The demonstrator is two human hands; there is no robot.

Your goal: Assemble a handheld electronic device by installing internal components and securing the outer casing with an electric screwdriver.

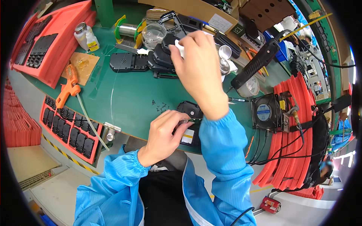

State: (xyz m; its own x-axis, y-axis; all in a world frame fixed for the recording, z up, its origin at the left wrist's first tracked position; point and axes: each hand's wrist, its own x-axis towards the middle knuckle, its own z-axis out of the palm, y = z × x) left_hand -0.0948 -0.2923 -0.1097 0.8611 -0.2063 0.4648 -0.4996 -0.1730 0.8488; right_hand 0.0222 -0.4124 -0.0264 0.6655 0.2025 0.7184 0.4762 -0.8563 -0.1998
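Observation:
My left hand (pixel 162 132) is closed, thumb and fingertips pinched together over the edge of an opened black device housing (pixel 190 109) near the table's front edge. Whatever lies between those fingertips is too small to make out. The housing's lower half (pixel 187 137) carries a white label. Above and farther away, my right hand (pixel 201 67) curls beside a stack of black device housings (pixel 160 60). A crumpled white piece (pixel 180 48) shows between its thumb and fingers. Several small black screws (pixel 162 107) lie scattered left of the opened housing.
An orange glue gun (pixel 69 84) rests at the left, near red foam trays (pixel 71 132) with black parts. At the back stand a wire spool (pixel 128 30), a clear cup (pixel 154 34) and bottles (pixel 86 36). A black fan (pixel 266 113) and cables are on the right.

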